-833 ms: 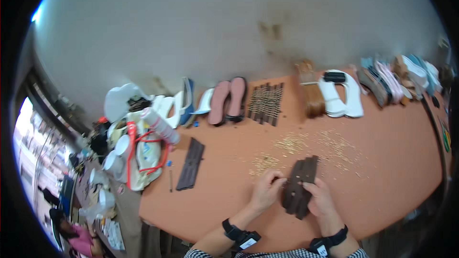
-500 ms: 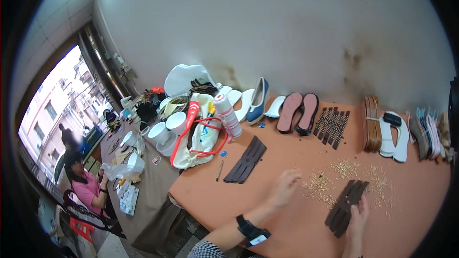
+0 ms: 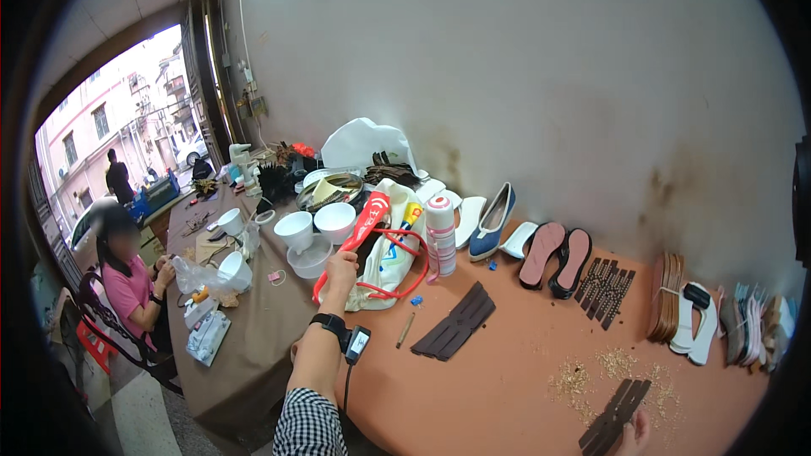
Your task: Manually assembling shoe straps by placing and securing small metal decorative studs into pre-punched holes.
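Note:
At the white bag with red trim and red cord (image 3: 390, 266), my left hand (image 3: 341, 270) has its fingers closed on the near left edge. A dark brown slitted strap piece (image 3: 610, 418) is held at its right side by my right hand (image 3: 636, 435), partly cut off by the lower edge of the view. Small golden beads or bits (image 3: 574, 384) lie scattered just beyond it. Between the hands a second dark brown slitted piece (image 3: 456, 321) rests flat on the orange-brown table (image 3: 498, 380).
Behind stand a pink-and-white bottle (image 3: 440, 236), a blue shoe (image 3: 492, 224), pink-lined soles (image 3: 542, 255) and studded dark strips (image 3: 605, 290). Bundled brown soles (image 3: 666, 297) are at right. White bowls (image 3: 294, 230) cover the left table, where a person in pink (image 3: 127, 279) sits.
My left hand has moved left and away from me, from over the table to the bag. The view has swung left. My right hand still holds the strap piece.

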`<state>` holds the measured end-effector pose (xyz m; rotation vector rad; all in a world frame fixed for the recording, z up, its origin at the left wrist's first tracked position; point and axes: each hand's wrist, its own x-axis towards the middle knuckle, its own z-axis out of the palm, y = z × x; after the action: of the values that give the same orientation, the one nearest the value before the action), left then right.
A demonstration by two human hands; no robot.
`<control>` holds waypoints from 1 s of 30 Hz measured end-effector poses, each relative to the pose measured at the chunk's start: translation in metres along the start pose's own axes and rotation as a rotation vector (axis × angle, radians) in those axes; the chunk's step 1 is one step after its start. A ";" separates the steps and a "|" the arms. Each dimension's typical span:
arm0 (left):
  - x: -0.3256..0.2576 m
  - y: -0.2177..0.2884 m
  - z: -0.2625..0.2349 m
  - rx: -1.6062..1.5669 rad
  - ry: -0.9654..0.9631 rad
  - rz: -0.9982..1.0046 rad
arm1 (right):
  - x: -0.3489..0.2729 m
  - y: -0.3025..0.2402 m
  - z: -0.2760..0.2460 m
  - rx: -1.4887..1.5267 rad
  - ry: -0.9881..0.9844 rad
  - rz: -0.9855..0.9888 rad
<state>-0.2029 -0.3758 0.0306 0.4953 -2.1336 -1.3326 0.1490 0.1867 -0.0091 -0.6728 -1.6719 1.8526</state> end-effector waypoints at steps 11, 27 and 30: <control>-0.019 -0.017 0.014 0.475 -0.023 0.011 | 0.001 0.018 -0.033 -0.103 0.282 -0.091; -0.110 -0.055 0.003 0.571 0.087 0.634 | 0.030 0.035 -0.043 0.033 0.434 -0.073; -0.105 -0.060 -0.008 0.543 0.130 0.685 | 0.029 0.046 -0.044 0.142 0.409 -0.060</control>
<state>-0.1165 -0.3467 -0.0485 0.0233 -2.2403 -0.3375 0.1548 0.2349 -0.0591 -0.8626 -1.2715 1.6384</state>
